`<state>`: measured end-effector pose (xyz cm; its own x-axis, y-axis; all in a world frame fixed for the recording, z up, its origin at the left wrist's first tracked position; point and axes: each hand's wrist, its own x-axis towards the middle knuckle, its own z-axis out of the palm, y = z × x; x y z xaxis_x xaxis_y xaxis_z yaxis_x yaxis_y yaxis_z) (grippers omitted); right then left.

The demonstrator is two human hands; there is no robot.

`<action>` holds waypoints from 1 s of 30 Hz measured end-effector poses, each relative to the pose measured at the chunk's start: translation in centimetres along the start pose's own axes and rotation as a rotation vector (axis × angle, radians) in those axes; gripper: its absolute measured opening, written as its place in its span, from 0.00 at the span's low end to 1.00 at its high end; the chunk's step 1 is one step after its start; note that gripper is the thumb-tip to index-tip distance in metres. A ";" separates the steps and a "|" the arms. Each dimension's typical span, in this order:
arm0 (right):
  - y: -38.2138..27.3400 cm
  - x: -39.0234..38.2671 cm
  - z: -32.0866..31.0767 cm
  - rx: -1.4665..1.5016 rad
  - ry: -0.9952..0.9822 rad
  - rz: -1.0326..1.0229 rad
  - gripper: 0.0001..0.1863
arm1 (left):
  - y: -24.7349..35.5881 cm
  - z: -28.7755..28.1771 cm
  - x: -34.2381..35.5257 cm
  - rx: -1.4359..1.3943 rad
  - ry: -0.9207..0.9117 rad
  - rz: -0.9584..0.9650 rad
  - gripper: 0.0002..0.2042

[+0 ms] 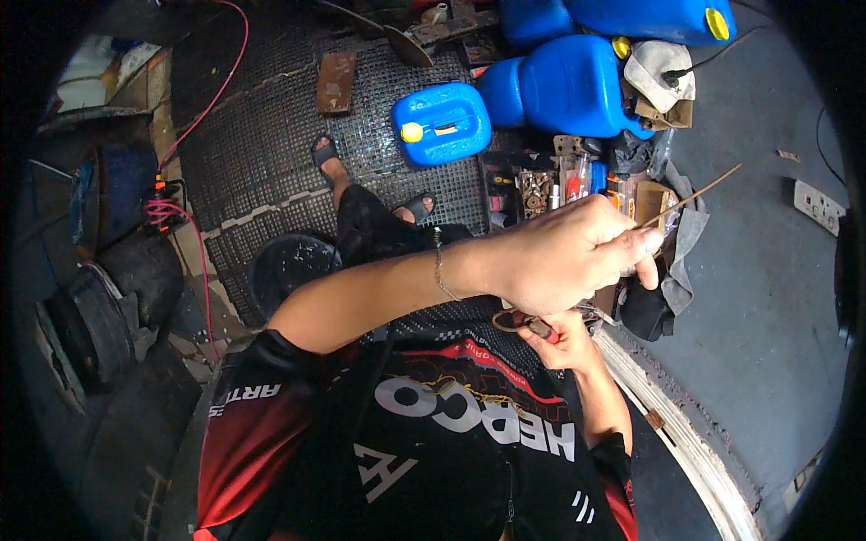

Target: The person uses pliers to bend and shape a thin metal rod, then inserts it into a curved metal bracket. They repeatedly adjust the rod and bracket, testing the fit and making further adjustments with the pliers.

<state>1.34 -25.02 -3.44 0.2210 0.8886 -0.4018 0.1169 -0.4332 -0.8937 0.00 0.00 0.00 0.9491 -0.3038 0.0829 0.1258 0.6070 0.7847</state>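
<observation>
My left hand point(568, 257) reaches across to the right with its fingers closed around a thin brown rod point(702, 192). The rod slants up and away to the right, its far end free. Lower down and close to my body, my right hand point(572, 341) is closed on a small tool with a red handle point(544, 330). A brownish ring-shaped piece point(505, 322) sits at the tool's left end; how the two join cannot be made out. My left hand partly covers the space above the right one.
A blue jerrycan point(465, 135) with a yellow cap stands ahead on dark matting, larger blue containers point(573, 90) beyond it. Hardware boxes point(532, 191) lie right of centre. A white power strip point(819, 207) rests far right. A black tub point(290, 270) and red cord point(206, 288) are at left.
</observation>
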 end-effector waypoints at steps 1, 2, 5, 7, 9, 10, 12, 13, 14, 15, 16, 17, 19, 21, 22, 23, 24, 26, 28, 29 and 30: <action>0.1 -0.3 0.4 0.084 -0.005 0.039 0.14 | 0.4 0.2 -0.1 0.005 -0.007 -0.013 0.25; 0.1 -0.5 0.7 0.168 -0.008 0.079 0.12 | 0.5 0.3 -0.1 0.010 -0.015 -0.025 0.25; 0.5 0.6 2.3 0.263 -0.030 0.041 0.11 | 0.4 0.0 -0.7 0.158 0.006 0.052 0.25; -0.2 0.7 1.7 0.228 -0.042 0.039 0.12 | 0.0 0.0 -0.5 0.159 -0.003 0.058 0.26; -0.3 0.4 1.2 0.201 -0.064 0.070 0.12 | -0.6 0.2 -0.2 0.183 -0.005 0.097 0.27; -0.1 0.2 1.2 0.201 -0.076 0.061 0.13 | -0.8 0.3 -0.1 0.167 -0.027 0.104 0.27; 0.2 -0.2 1.3 0.203 -0.103 0.050 0.14 | -1.1 0.6 -0.1 0.128 -0.069 0.118 0.27; 0.1 -0.4 1.4 0.187 -0.101 0.050 0.14 | -1.2 0.8 0.0 0.115 -0.085 0.117 0.27; -0.2 -0.7 1.4 0.170 -0.099 0.051 0.14 | -1.2 1.0 0.0 0.102 -0.099 0.117 0.27; 0.0 -0.7 1.6 0.155 -0.097 0.042 0.14 | -1.3 1.1 -0.1 0.100 -0.114 0.113 0.27; 0.5 -0.8 1.5 0.141 -0.136 0.062 0.13 | -1.0 1.0 -0.2 0.126 -0.121 0.137 0.27; 1.4 -1.0 1.4 0.127 -0.174 0.082 0.13 | -0.8 1.0 -0.5 0.113 -0.142 0.105 0.27; 2.0 -1.4 1.6 0.117 -0.215 0.107 0.11 | -0.6 1.2 -0.9 0.067 -0.184 0.046 0.27; 2.5 -1.6 1.9 0.119 -0.234 0.090 0.10 | -0.6 1.5 -1.1 0.021 -0.200 0.001 0.27; 3.2 -1.7 1.9 0.117 -0.252 0.067 0.10 | -0.6 1.7 -1.2 0.017 -0.200 -0.019 0.27; 4.1 -1.9 2.1 0.115 -0.271 0.043 0.10 | -0.7 1.9 -1.3 0.011 -0.198 -0.041 0.27; 4.8 -1.9 2.1 0.126 -0.301 0.018 0.11 | -0.7 2.0 -1.4 0.021 -0.196 -0.064 0.28; 4.5 -2.2 2.3 0.153 -0.330 0.015 0.12 | -1.3 2.0 -1.3 0.003 -0.185 0.004 0.28; 2.9 -0.9 2.1 0.289 -0.332 0.074 0.14 | -3.9 2.4 -0.4 0.003 -0.103 0.164 0.29; 0.6 1.0 1.2 0.390 -0.340 0.137 0.16 | -3.5 1.5 -0.3 -0.100 -0.085 0.045 0.28; -0.7 2.1 0.6 0.360 -0.283 0.049 0.18 | -2.2 1.0 -0.2 -0.121 -0.004 -0.012 0.29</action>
<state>1.13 -22.74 -3.75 -0.0608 0.8963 -0.4394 -0.2416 -0.4403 -0.8647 -0.75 -2.01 -1.18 0.9462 -0.3142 0.0770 0.1709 0.6877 0.7056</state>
